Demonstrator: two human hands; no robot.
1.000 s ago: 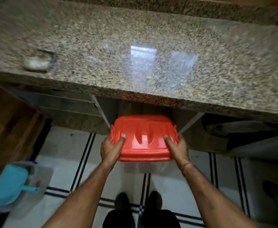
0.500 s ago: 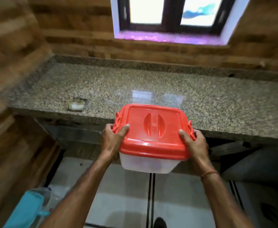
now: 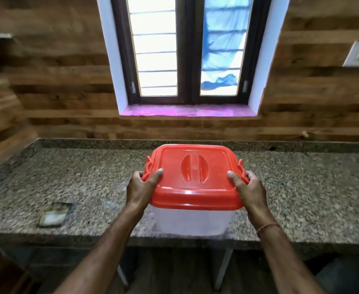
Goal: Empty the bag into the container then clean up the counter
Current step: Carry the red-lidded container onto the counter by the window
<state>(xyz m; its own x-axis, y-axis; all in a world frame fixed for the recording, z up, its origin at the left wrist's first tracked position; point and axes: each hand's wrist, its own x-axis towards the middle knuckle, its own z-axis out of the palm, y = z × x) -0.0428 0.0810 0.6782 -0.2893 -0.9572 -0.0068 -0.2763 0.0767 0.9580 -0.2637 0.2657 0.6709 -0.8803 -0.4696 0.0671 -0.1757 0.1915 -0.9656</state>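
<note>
The container (image 3: 192, 219) is a clear plastic box with a red lid (image 3: 195, 179) seated on top. It sits over the near edge of the counter (image 3: 301, 187), right in front of the person. Whether its base rests on the stone or hangs just above it cannot be told from here. The box looks empty through its clear wall, though the blur makes that a guess.

The left hand (image 3: 139, 187) grips the left side, thumb laid on the lid and fingers wrapped round the red side clip. The right hand (image 3: 250, 190) does the same on the right side. A grip at both clips keeps the box level and the lid pressed down, which suits carrying it or setting it down flat. It also leaves the fingers right where the clips would be undone (the lid must come off before anything can go in).

A small flat packet (image 3: 54, 215) lies on the counter, well apart from the box on the left. It is too blurred to tell what it is, but it may be the bag to empty. The task seems to be at its start, with pouring and wiping not yet done.

Behind the counter is a wood-panelled wall with a window (image 3: 187, 49) above a pink sill (image 3: 187, 111).
</note>
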